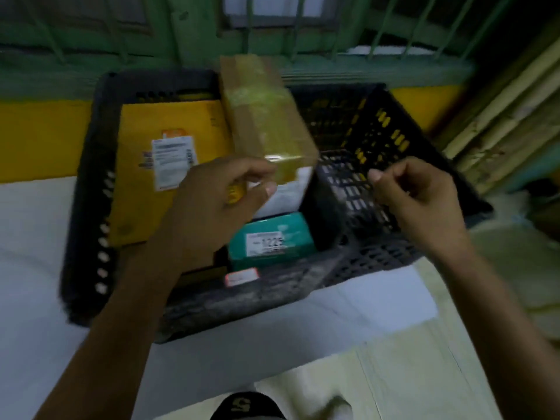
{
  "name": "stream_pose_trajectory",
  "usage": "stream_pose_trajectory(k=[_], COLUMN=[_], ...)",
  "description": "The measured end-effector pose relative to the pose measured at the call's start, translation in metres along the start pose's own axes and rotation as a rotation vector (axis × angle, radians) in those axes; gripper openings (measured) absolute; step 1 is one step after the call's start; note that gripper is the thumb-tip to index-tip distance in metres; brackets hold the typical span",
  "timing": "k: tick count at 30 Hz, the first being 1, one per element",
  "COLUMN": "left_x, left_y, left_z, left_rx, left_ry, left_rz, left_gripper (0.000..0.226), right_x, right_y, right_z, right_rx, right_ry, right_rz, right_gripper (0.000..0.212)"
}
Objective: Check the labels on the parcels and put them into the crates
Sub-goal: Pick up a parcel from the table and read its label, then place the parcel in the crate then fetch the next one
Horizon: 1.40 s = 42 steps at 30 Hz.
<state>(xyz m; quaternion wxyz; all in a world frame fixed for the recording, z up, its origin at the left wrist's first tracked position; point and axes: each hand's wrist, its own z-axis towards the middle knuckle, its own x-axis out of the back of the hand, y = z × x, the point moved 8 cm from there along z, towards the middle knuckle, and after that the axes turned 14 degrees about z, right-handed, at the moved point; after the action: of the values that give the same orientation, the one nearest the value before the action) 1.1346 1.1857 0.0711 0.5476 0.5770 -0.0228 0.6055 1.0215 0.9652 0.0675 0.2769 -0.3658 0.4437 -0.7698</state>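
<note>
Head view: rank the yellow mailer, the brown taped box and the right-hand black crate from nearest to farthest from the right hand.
1. Right-hand black crate: directly under the right hand.
2. Brown taped box: centre, to the hand's left.
3. Yellow mailer: far left, lying in the left crate.
</note>
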Motion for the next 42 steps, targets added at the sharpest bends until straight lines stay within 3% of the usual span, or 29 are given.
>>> stream_pose_trajectory(k=[4, 8, 12, 15, 18, 24, 26, 29, 42], left_x=[-0.068, -0.162, -0.269, -0.346, -0.418, -0.515, -0.543, -0.587, -0.793], left_y=[0.089, 0.195, 0.319, 0.403, 0.478, 0.59, 0.615, 0.652, 0.841], left_z=[0.02, 0.026, 0.005, -0.017, -0.041, -0.089, -0.097, -0.102, -0.061], left_rx=[-0.117, -0.203, -0.214, -0.238, -0.258, -0.371, -0.379, -0.368, -0.385], left_ry=[-0.11, -0.277, -0.432, -0.542, -0.671, -0.849, -0.901, -0.958, -1.149], left_rz=[-0.339, -0.514, -0.658, -0.676, -0.701, -0.677, -0.676, -0.684, -0.69], left_gripper=[0.025, 0.035, 0.041, 0.049, 0.051, 0.078, 0.079, 0.06, 0.068], right_x=[0.078, 0.181, 0.313, 0.402, 0.484, 0.596, 0.621, 0.652, 0.87], right_y=[0.005, 0.016, 0.032, 0.038, 0.046, 0.061, 0.072, 0.091, 0.175], right_z=[-0.048, -0.119, -0.217, -0.293, -0.367, -0.483, -0.506, -0.529, -0.522], right_rx=[-0.025, -0.095, -0.208, -0.248, -0.276, -0.331, -0.355, -0.381, -0.438], right_ry=[0.146, 0.36, 0.621, 0.814, 0.983, 1.255, 1.308, 1.368, 1.473], right_rz=[-0.047, -0.074, -0.024, 0.01, 0.016, 0.06, 0.06, 0.072, -0.013], right_gripper=[0.028, 0.006, 0.049, 0.068, 0.073, 0.071, 0.068, 0.062, 0.074])
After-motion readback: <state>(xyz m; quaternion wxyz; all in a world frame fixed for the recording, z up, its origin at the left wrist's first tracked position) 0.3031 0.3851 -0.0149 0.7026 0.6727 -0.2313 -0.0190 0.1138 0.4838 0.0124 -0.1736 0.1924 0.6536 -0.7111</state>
